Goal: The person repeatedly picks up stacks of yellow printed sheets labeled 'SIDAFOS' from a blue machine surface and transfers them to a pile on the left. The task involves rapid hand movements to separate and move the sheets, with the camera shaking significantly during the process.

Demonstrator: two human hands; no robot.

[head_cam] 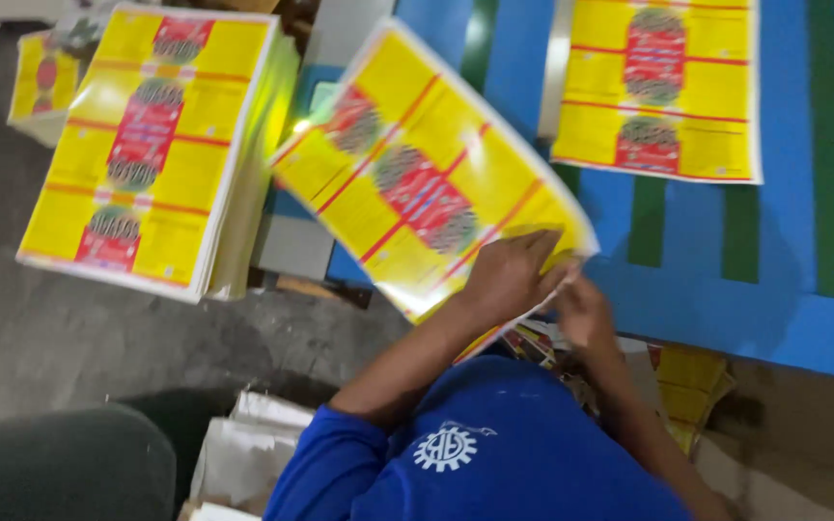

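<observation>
I hold a yellow printed sheet (417, 164) with red bands and round patterned marks, lifted and tilted over the edge of a blue table (784, 309). My left hand (512, 275) lies flat on the sheet's near corner, fingers spread over it. My right hand (581, 314) pinches the same corner from below, just right of the left hand. Both forearms come up from the bottom, above my blue shirt (494, 453).
A thick stack of the same yellow sheets (152, 145) stands at the left on a grey floor (60, 338). Another such sheet (658, 87) lies on the blue table, which has green stripes (827, 145). White papers (248, 449) and scraps (687, 381) lie near me.
</observation>
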